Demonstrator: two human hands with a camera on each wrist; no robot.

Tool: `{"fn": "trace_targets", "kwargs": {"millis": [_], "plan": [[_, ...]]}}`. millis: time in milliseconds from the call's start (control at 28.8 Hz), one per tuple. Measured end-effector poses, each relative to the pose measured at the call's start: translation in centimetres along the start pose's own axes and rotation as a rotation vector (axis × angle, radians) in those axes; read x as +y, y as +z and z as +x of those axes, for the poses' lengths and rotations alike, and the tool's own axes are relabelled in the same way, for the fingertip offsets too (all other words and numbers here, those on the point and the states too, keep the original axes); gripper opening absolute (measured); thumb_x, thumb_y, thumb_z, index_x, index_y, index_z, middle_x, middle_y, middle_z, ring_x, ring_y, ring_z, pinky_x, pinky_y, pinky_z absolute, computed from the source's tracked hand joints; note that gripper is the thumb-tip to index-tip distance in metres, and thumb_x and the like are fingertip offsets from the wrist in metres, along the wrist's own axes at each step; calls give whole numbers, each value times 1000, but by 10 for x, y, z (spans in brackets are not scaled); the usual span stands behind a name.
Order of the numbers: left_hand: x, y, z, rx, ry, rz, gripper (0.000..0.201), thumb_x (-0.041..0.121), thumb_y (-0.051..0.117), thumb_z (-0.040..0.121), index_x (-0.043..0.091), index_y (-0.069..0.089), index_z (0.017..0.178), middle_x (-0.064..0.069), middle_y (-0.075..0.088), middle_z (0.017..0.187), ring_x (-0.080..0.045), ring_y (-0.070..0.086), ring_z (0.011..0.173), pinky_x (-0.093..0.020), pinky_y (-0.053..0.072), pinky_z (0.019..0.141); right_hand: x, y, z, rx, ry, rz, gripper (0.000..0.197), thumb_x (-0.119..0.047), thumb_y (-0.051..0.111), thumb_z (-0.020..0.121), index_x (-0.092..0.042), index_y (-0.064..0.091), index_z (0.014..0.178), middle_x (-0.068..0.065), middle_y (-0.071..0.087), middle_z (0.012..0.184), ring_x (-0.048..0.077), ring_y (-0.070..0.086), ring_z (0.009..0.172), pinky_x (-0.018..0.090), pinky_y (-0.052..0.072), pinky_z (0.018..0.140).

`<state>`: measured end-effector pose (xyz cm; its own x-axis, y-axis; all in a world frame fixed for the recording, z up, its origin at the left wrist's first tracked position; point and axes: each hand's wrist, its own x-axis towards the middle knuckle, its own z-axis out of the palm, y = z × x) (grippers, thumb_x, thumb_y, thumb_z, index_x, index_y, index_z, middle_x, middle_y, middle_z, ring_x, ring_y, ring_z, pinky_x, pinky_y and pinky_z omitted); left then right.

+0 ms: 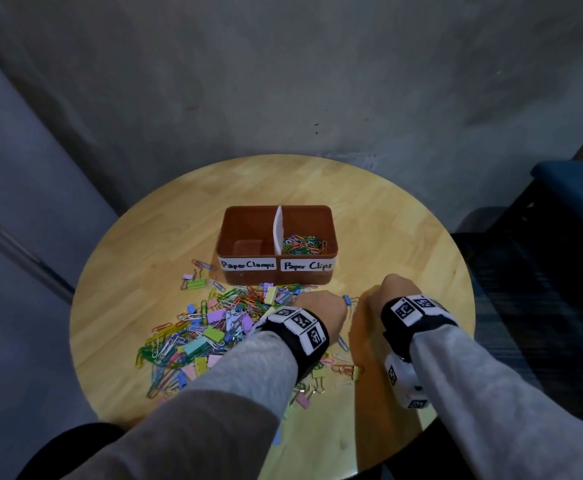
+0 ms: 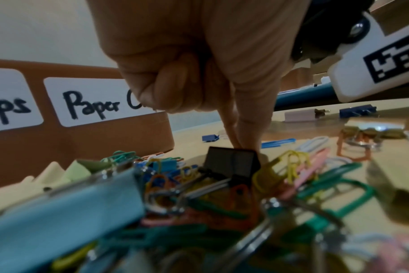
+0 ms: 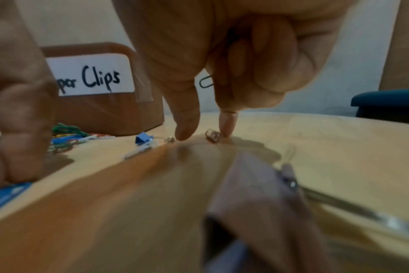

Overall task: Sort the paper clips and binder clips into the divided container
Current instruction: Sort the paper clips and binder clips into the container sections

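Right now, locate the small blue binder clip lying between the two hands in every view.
Head: blue clip between the wrists, below the box.
Left wrist: low centre, behind the fingers.
Right wrist: left of centre, by the thumb.
Shared landmark: Paper Clips label.

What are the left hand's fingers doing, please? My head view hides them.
Observer: In the left wrist view, the left hand pinches the top edge of a black binder clip.
Operator: And the right hand?
Observer: Its thumb and forefinger touch the table, with a small clip between them.
Operator: Is it holding anything?
Observer: A dark paper clip pokes out from its curled fingers.
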<state>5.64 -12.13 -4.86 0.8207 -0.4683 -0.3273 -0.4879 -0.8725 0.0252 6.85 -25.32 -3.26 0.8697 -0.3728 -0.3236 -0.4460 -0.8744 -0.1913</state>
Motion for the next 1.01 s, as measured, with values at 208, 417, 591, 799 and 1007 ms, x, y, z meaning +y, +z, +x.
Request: {"fn": "trace_targets", "kwargs": {"millis": [208,417,591,799,1007], "plan": [[0,-2,0,-34,7,-100,9,12,59,85,12,66,90,-9,67,91,-31,64,86,-35,52,67,-3,5,7,-46,-3,-6,27,-11,60,88,-5,48,64,8,46,60,29,54,67,30,44,64],[5,-2,-2,-10,58,-77,13,17,63,84,22,70,94,-1,68,102,-26,63,94,-31,46,68,-6,5,8,-133,-5,-28,35,-20,58,92,-4,48,62,7,49,62,24,52,64,29,43,66],[10,-2,-3,-29,63,15,7,17,60,87,11,61,84,-9,63,85,-31,61,78,-32,44,60,-2,-1,0,-161,-53,-4,28,-29,47,95,-8,60,108,12,58,109,26,54,93,30,44,79],[11,-2,-4,-177,24,-30,23,27,60,89,7,56,80,-8,56,72,-27,57,65,-30,42,54,12,-15,-6,-256,99,841,29,-16,38,97,-17,39,68,2,39,69,14,37,54,28,39,54],[8,-7,-19,-152,-65,-168,32,31,40,98,5,60,97,-15,62,97,-26,54,78,-30,41,67,25,-20,-25,-504,157,1307,24,-15,35,86,-19,31,63,0,32,51,11,17,34,12,14,33]]}}
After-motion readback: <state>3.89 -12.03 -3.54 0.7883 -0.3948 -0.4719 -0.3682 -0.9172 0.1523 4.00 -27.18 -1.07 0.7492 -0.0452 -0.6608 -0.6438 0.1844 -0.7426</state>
